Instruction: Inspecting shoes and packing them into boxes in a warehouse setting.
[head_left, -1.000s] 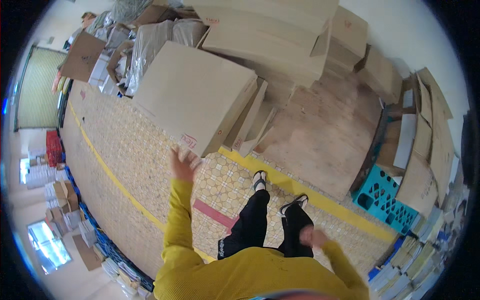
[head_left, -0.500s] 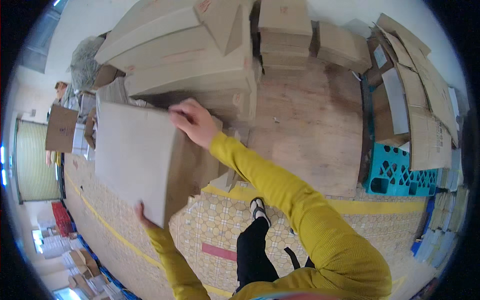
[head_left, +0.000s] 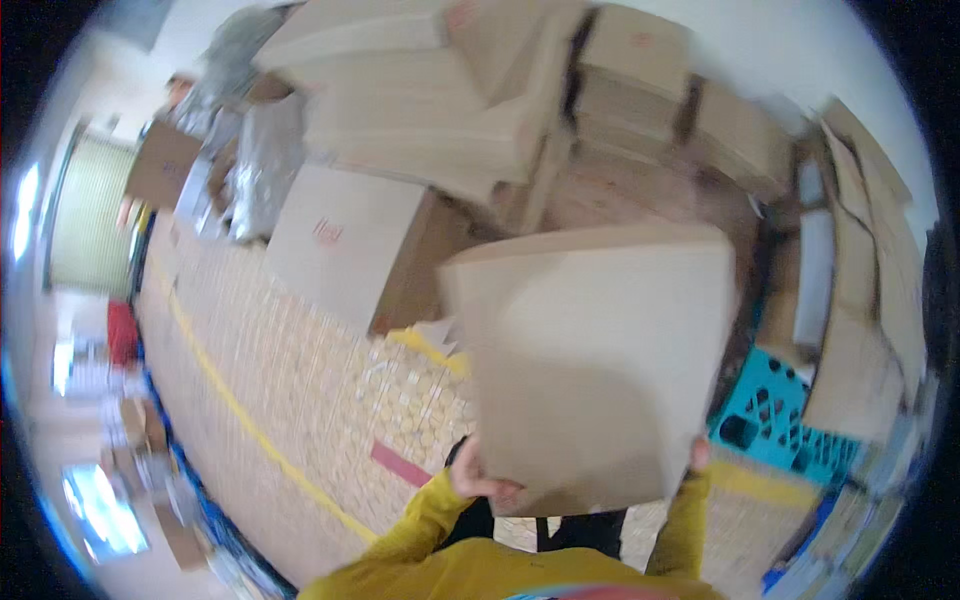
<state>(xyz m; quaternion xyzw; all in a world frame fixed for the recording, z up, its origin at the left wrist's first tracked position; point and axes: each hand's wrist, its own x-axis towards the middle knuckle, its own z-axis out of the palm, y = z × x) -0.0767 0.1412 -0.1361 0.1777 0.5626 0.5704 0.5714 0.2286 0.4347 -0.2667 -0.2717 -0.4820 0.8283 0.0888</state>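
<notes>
Carton (head_left: 600, 370), centre right: left hand (head_left: 478, 475) clasping lower-left corner, right hand (head_left: 698, 455) lower-right edge; probably stiff, light; hold by sides.

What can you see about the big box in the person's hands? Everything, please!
The box is light brown and looks like cardboard. One wide, plain face shows, with a narrow side along the far edge. It is held up in front of the black trousers. The left hand holds its near left corner, thumb on top; the right hand touches its right edge.
</notes>
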